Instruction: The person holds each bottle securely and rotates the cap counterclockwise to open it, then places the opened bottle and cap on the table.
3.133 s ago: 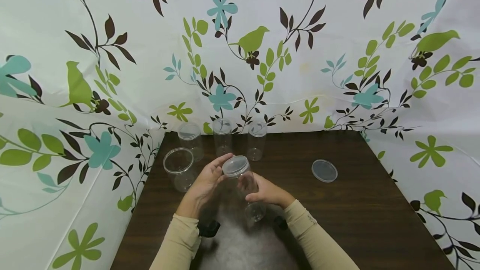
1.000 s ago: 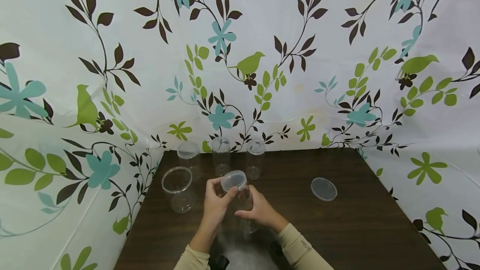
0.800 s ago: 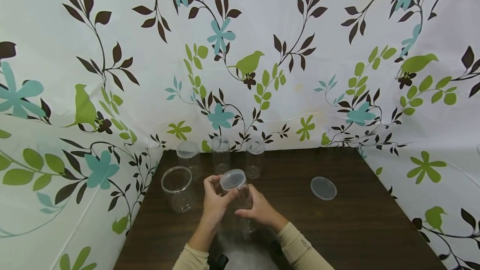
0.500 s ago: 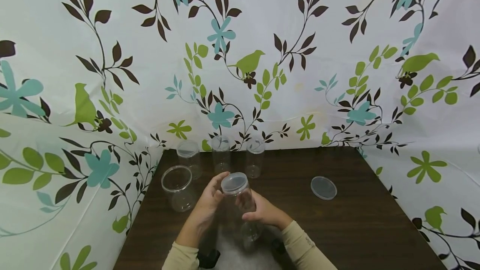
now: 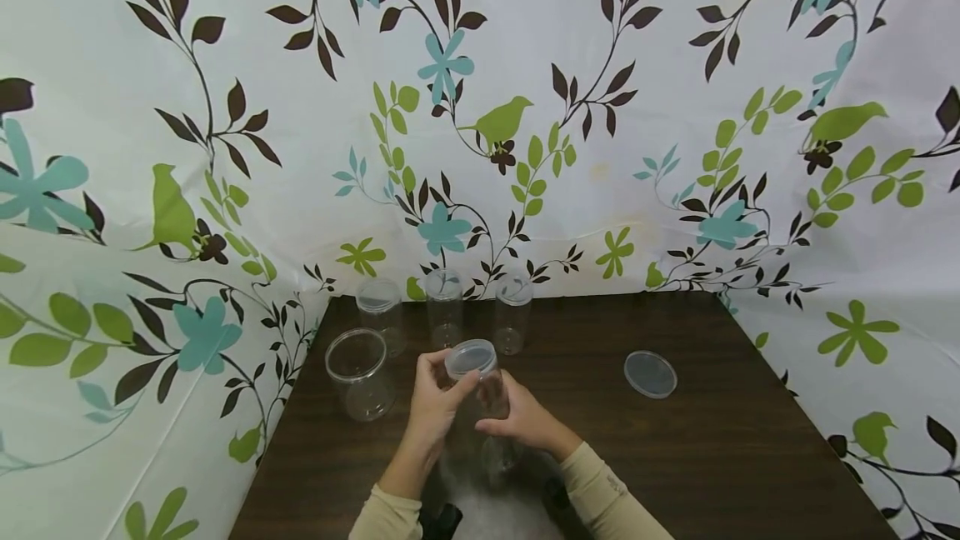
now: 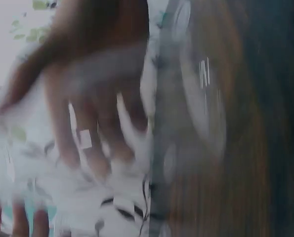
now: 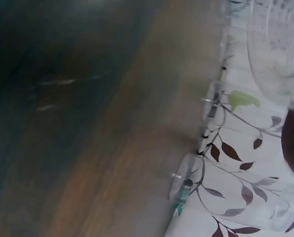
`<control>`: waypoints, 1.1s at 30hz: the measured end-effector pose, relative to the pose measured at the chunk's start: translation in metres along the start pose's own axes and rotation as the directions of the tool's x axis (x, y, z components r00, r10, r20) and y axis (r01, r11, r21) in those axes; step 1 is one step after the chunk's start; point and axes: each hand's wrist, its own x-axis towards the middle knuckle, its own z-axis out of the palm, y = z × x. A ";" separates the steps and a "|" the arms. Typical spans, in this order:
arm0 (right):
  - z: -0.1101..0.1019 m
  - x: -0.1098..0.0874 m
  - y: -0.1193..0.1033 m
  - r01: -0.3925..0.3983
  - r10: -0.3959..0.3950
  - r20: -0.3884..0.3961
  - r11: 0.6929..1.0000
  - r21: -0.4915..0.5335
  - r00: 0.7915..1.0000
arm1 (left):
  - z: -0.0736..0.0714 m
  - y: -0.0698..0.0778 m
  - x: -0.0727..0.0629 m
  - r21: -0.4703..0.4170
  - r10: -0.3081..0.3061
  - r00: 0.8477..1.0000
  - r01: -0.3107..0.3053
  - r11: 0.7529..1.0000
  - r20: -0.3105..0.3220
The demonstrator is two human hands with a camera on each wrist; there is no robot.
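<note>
In the head view a tall clear jar is held slightly tilted above the table, its translucent lid (image 5: pixel 471 355) on top. My left hand (image 5: pixel 432 404) grips the lid at its rim, thumb on the near side and fingers round the left. Lower down, my right hand (image 5: pixel 528 419) holds the jar's body from the right. The left wrist view is blurred; the left hand (image 6: pixel 100 108) fills its upper part, and fingertips of the right hand (image 6: pixel 23 219) show at the lower left. At the right wrist view's upper right is the jar's clear base (image 7: pixel 275 49).
A wide, lidless clear jar (image 5: pixel 358 377) stands on the dark wooden table (image 5: pixel 720 457) at left. Behind it, three clear jars with lids line the back, one being the middle jar (image 5: pixel 445 311). A loose round lid (image 5: pixel 650 374) lies at right. Patterned sheeting (image 5: pixel 585 190) surrounds the table.
Half a second ago my left fingers lay extended beside the lid; now the thumb has come round onto its near rim again. My right hand keeps its hold on the jar.
</note>
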 end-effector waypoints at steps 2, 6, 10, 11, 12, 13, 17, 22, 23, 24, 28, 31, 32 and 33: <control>0.005 0.001 0.003 0.008 -0.017 -0.085 0.994 -0.107 0.996 | 0.011 -0.001 -0.003 0.066 0.027 0.993 -0.019 0.998 -0.118; 0.011 0.003 0.005 -0.020 -0.047 -0.233 0.960 -0.279 0.971 | 0.024 -0.004 -0.004 0.178 0.105 0.965 -0.062 0.982 -0.242; 0.011 0.004 0.003 -0.026 -0.064 -0.263 0.946 -0.323 0.963 | 0.024 -0.006 -0.003 0.170 0.136 0.957 -0.094 0.981 -0.256; 0.010 0.004 0.002 -0.022 -0.063 -0.254 0.949 -0.316 0.965 | 0.023 -0.007 -0.002 0.157 0.140 0.957 -0.102 0.982 -0.254; 0.009 0.004 0.002 -0.018 -0.058 -0.242 0.954 -0.300 0.969 | 0.022 -0.007 -0.002 0.148 0.145 0.958 -0.111 0.983 -0.247; 0.008 0.004 0.002 -0.012 -0.052 -0.225 0.961 -0.275 0.973 | 0.019 -0.008 -0.002 0.140 0.149 0.961 -0.119 0.983 -0.231; -0.001 0.004 -0.001 0.016 -0.027 -0.112 0.995 -0.096 0.993 | 0.005 -0.007 0.002 0.077 0.151 0.986 -0.145 0.986 -0.074; -0.011 0.002 -0.004 -0.012 0.003 0.098 0.995 0.096 0.995 | -0.018 -0.004 0.009 -0.075 0.122 0.967 -0.108 0.991 0.222; -0.013 0.001 -0.004 -0.024 0.007 0.131 0.992 0.127 0.991 | -0.021 -0.003 0.010 -0.098 0.117 0.956 -0.094 0.991 0.268; -0.014 0.001 -0.004 -0.034 0.011 0.154 0.989 0.144 0.988 | -0.024 -0.001 0.011 -0.119 0.112 0.946 -0.079 0.990 0.306; -0.016 0.000 -0.005 -0.045 0.016 0.188 0.988 0.146 0.982 | -0.029 0.003 0.014 -0.120 0.067 0.917 -0.021 0.993 0.394; -0.015 0.000 -0.004 -0.031 0.009 0.186 0.993 0.116 0.982 | -0.029 0.006 0.014 -0.069 0.021 0.923 0.006 0.998 0.385; -0.015 0.000 -0.004 -0.025 0.005 0.184 0.994 0.109 0.983 | -0.029 0.007 0.014 -0.052 0.008 0.928 0.012 0.999 0.373; -0.014 0.000 -0.003 -0.022 0.003 0.181 0.994 0.104 0.984 | -0.028 0.008 0.013 -0.040 -0.004 0.932 0.020 0.999 0.361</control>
